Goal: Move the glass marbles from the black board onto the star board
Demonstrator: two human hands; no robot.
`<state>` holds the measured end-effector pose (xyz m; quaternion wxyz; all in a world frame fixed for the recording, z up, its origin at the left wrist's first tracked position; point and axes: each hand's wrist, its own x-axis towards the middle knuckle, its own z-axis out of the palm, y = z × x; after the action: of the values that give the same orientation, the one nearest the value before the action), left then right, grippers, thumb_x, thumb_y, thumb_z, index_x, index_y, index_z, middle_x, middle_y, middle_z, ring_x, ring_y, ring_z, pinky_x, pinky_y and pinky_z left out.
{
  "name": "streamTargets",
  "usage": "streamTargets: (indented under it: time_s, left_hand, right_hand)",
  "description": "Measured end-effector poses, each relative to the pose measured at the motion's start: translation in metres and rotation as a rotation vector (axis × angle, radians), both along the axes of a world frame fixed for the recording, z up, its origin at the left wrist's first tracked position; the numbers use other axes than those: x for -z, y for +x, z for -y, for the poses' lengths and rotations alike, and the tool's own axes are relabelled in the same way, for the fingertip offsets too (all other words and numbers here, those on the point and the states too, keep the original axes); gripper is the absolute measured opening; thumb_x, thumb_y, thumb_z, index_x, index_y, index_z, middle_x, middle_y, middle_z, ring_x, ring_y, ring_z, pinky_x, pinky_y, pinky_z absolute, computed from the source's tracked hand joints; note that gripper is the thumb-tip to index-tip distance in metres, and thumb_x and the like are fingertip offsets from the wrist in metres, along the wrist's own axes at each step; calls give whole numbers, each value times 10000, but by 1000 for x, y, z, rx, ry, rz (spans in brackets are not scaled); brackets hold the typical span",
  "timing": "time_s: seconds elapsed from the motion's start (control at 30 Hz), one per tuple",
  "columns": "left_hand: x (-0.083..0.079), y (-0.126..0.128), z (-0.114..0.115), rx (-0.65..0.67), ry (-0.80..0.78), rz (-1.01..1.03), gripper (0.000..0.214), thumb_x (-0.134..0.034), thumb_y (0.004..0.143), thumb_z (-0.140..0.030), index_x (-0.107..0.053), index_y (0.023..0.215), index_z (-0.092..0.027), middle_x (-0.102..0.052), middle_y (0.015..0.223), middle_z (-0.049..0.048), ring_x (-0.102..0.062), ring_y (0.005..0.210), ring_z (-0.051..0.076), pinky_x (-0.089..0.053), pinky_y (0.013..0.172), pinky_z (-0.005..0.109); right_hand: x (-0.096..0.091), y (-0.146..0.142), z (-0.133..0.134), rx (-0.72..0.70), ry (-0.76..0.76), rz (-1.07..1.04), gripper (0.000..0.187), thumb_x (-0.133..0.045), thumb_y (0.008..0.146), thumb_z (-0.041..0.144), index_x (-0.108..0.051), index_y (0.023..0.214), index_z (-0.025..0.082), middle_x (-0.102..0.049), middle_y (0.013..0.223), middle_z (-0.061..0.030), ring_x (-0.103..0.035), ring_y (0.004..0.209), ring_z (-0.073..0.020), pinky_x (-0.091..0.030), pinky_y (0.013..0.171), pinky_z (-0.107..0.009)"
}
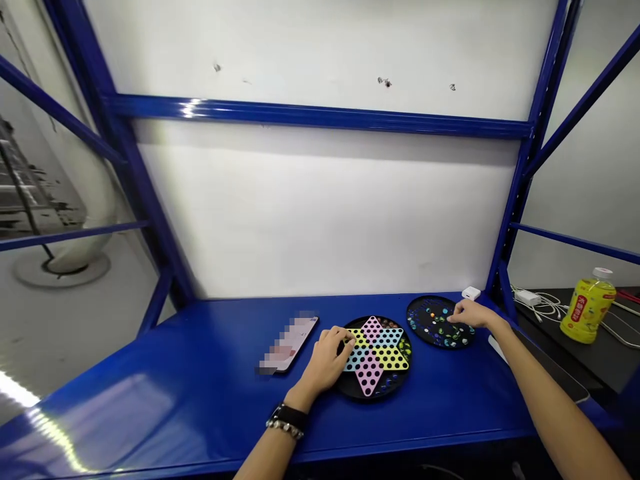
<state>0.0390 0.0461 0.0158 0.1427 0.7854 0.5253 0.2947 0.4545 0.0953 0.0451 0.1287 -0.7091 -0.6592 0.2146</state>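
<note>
A Chinese checkers board [371, 365] lies on the blue tabletop, its star in pink, yellow and light blue points full of dark holes. My left hand [327, 355] rests over the board's left side, fingers curled and thumb close to the index finger; whatever sits between them is too small to make out. To the right lies a round black tray [425, 338] with loose glass marbles [441, 320] scattered over it. My right hand [469, 313] reaches over the tray's right part with its fingertips pinched together, and their contents cannot be made out.
Left of the board lies a phone [297, 340], partly blurred. A white charger [471, 293] stands behind the tray. On the dark side table at right are a yellow drink bottle [589, 310] and white cables [550, 307]. Blue metal posts [515, 200] frame the workspace.
</note>
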Motion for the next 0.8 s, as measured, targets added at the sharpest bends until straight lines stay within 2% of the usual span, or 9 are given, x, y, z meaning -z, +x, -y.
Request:
streamTargets:
  time_s: [0.17, 0.3, 0.43, 0.47, 0.53, 0.6, 0.63, 0.7, 0.8]
  left_hand:
    - [1, 0, 0, 8, -5, 13, 332, -390, 955, -469, -640, 927, -252, -654, 1063, 47, -557, 998, 246, -441, 895, 416]
    - [1, 0, -1, 12, 11, 24, 332, -399, 954, -475, -644, 921, -253, -660, 1059, 47, -560, 998, 249, -446, 889, 413]
    - [2, -1, -1, 6, 15, 15, 345, -397, 954, -487, -651, 921, -256, -663, 1054, 47, -561, 997, 252, -451, 872, 410]
    - [2, -1, -1, 7, 12, 14, 349, -394, 956, -487, -651, 921, -254, -663, 1055, 48, -560, 993, 251, -451, 874, 411]
    - [2, -1, -1, 12, 8, 12, 348, -389, 960, -481, -647, 926, -250, -660, 1056, 49, -557, 986, 247, -448, 886, 416]
    - [4, -1, -1, 10, 6, 10, 335, -390, 962, -470, -641, 940, -250, -654, 1060, 47, -550, 992, 246, -440, 901, 423]
    - [4, -1, -1, 10, 5, 8, 330, -391, 962, -467, -639, 945, -250, -652, 1060, 46, -547, 995, 247, -437, 906, 425]
    - [5, -1, -2, 9, 9, 6, 329, -392, 962, -469, -638, 950, -250, -648, 1060, 46, -542, 1001, 247, -434, 912, 426]
    - [6, -1, -3, 11, 14, 7, 336, -394, 959, -476, -642, 953, -249, -648, 1067, 47, -545, 1008, 248, -437, 904, 422]
  right_hand:
    - [-9, -9, 21, -161, -106, 12, 383, -712, 715, 512, -621, 582, 165, -552, 548, 9, -478, 541, -117, -296, 514, -239]
    - [-18, -23, 30, -189, 7, -177, 513, -527, 850, 608, -657, 640, 158, -457, 509, 29, -381, 506, -98, -283, 515, -240]
    - [-31, -75, 31, -167, 109, -371, 539, -397, 927, 588, -622, 687, 160, -468, 563, 27, -397, 538, -103, -315, 545, -231]
    - [-33, -94, 33, -205, 117, -353, 513, -400, 935, 555, -610, 681, 162, -492, 588, 21, -416, 556, -105, -322, 556, -231]
    - [-35, -134, 42, -397, 102, -279, 436, -432, 945, 458, -595, 666, 165, -535, 630, 14, -452, 604, -112, -329, 577, -228]
    - [-30, -169, 58, -536, 45, -183, 373, -440, 941, 360, -557, 640, 174, -530, 601, 17, -438, 574, -113, -306, 550, -236]
    - [-24, -184, 68, -580, 62, -108, 344, -449, 937, 325, -550, 643, 179, -543, 615, 12, -444, 575, -117, -302, 550, -241]
    - [-8, -202, 87, -582, 198, 21, 293, -430, 946, 279, -568, 705, 187, -596, 710, -14, -483, 617, -133, -322, 573, -251]
    - [19, -209, 108, -553, 442, 187, 189, -420, 941, 209, -595, 875, 189, -629, 926, -76, -548, 767, -183, -396, 661, -284]
